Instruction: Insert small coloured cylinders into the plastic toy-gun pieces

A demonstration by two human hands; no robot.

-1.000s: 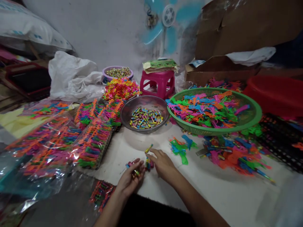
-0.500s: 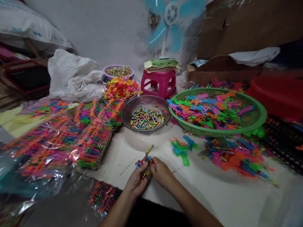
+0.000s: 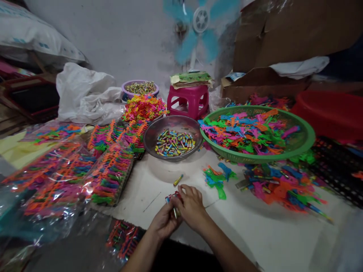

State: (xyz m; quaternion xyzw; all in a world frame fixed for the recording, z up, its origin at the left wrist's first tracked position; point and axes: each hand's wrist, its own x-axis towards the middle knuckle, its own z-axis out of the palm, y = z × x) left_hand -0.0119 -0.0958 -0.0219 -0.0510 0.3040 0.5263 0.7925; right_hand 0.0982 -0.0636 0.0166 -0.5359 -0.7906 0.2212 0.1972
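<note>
Hands together at the near edge of the tabletop (image 3: 255, 230), and between them a small bunch of little coloured tubes (image 3: 171, 198). My left hand (image 3: 164, 221) is curled shut around the bunch from below, my right hand (image 3: 193, 206) is closed over it from the right, fingertips pinching the top ends. How the bunch's long axis runs I can't tell; it is mostly hidden by my fingers. One stray tube (image 3: 178, 180) lies loose just beyond my hands, tilted, pointing away toward the metal bowl (image 3: 153, 132) of more tubes; my right hand is the nearer one to it. Green basket (image 3: 307, 141) of plastic toy pieces sits well off to the right.
</note>
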